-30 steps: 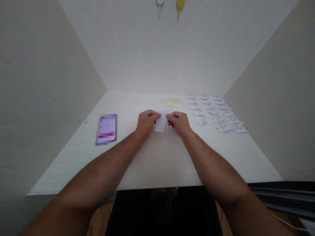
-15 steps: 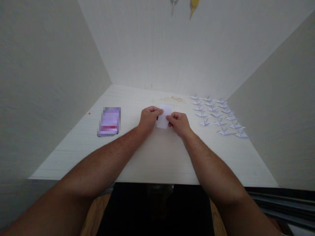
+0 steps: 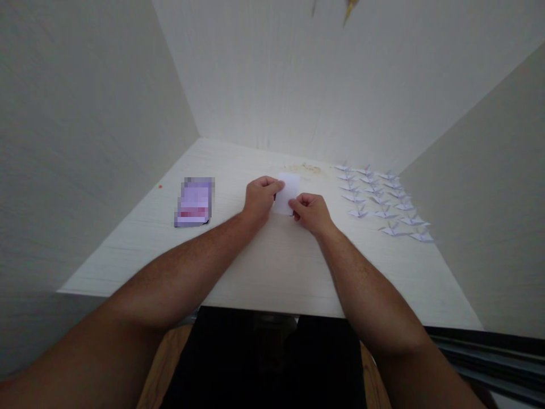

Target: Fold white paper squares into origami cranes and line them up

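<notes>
A small white rectangular sheet of paper (image 3: 286, 193) is held up between my two hands, over the middle of the table. My left hand (image 3: 260, 196) pinches its left edge near the top, thumb in front. Lower on the right edge, my right hand (image 3: 311, 211) has the paper between thumb and fingers. Fingertips behind the sheet are partly hidden. To the right, several folded white paper cranes (image 3: 385, 212) stand in rows on the white table (image 3: 264, 267).
A blurred purple rectangular object (image 3: 195, 200) lies left of my arms, with a small orange dot (image 3: 160, 186) beyond it. Brownish marks (image 3: 310, 168) show near the back wall (image 3: 272, 85). Walls enclose the table on the left and right. A yellow pointed thing (image 3: 351, 10) hangs at the top.
The view has shifted and tilted slightly. My right hand sits a little lower on the paper's right edge relative to my left; both hands keep their pinch.
</notes>
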The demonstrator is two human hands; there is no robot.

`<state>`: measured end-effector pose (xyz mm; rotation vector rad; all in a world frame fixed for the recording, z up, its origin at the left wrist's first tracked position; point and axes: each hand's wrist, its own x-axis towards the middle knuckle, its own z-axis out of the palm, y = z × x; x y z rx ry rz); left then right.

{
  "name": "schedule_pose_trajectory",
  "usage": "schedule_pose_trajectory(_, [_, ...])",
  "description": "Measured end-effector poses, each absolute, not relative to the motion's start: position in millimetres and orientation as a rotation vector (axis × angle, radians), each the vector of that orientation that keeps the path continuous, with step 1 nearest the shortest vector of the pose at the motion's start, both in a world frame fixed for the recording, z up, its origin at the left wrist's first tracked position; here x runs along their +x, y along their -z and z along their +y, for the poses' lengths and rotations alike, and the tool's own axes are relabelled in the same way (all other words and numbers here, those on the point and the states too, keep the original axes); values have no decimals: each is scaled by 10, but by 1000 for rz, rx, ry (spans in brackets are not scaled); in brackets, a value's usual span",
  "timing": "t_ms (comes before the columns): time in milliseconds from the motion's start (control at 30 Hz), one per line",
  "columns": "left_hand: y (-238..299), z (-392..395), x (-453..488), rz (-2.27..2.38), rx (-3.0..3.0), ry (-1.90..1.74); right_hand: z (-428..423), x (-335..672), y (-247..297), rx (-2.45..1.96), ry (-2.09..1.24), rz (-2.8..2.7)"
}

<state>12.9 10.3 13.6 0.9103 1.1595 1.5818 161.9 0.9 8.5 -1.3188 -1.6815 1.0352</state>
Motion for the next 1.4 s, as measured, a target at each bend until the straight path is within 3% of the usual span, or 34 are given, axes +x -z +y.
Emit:
schedule_pose_trajectory(767, [-151,93,157,1036,730,-1577,-38,1629,-184,-1238,-1161,-1645])
schedule_pose_trajectory(1067, [-104,58,203,1026,856,-1465,31,1639,-55,-1186,-898,-1667])
schedule_pose_trajectory(1400, [-152,-13,219,860,823,-1352,58,1691,1,-1184,-1011,-1598])
